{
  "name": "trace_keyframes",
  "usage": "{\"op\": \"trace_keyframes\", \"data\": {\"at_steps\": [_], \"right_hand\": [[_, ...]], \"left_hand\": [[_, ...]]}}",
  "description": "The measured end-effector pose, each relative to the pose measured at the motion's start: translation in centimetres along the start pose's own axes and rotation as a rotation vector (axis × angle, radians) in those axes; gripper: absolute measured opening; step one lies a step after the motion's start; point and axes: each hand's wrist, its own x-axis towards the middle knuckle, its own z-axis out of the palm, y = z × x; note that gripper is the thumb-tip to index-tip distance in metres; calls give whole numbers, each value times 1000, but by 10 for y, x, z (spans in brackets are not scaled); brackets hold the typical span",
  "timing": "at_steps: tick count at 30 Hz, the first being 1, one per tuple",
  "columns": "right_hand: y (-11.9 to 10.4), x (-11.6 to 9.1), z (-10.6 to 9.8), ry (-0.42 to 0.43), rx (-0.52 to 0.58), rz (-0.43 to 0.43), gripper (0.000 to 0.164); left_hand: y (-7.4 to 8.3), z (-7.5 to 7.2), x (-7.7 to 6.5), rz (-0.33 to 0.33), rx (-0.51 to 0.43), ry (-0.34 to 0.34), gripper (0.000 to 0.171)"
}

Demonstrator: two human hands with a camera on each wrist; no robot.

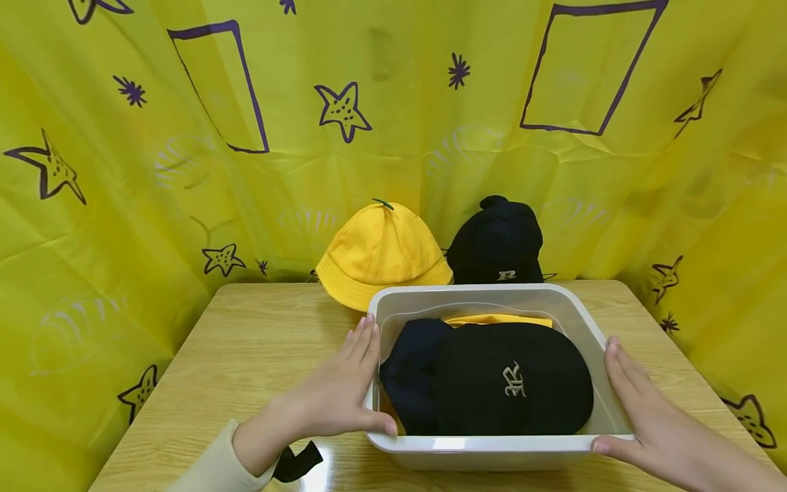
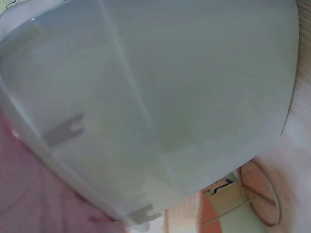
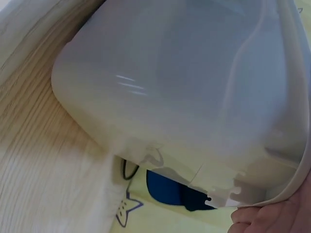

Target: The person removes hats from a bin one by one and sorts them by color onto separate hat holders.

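A white plastic bin (image 1: 492,444) stands at the near side of the table. Inside it lies a black cap (image 1: 486,383) with a pale monogram, next to dark navy fabric (image 1: 415,362), with a strip of yellow fabric (image 1: 498,319) behind. My left hand (image 1: 338,389) presses the bin's left side with straight fingers, its thumb over the front corner of the rim. On the right side, my right hand (image 1: 645,403) lies along the rim the same way, thumb at the front corner. Both wrist views are mostly filled by the bin's outer wall (image 2: 194,87).
Behind the bin sit a yellow bucket hat (image 1: 387,253) and a black cap (image 1: 501,239) with a letter on it. A black strap (image 1: 298,462) shows by the left wrist. The wooden table (image 1: 264,342) backs onto a yellow patterned curtain (image 1: 393,150).
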Motion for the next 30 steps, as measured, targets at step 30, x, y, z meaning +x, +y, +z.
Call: {"op": "trace_keyframes", "data": {"at_steps": [30], "right_hand": [[-34, 31, -24, -69, -22, -148, 103]], "left_hand": [[-22, -12, -23, 74, 178, 17, 126]]}}
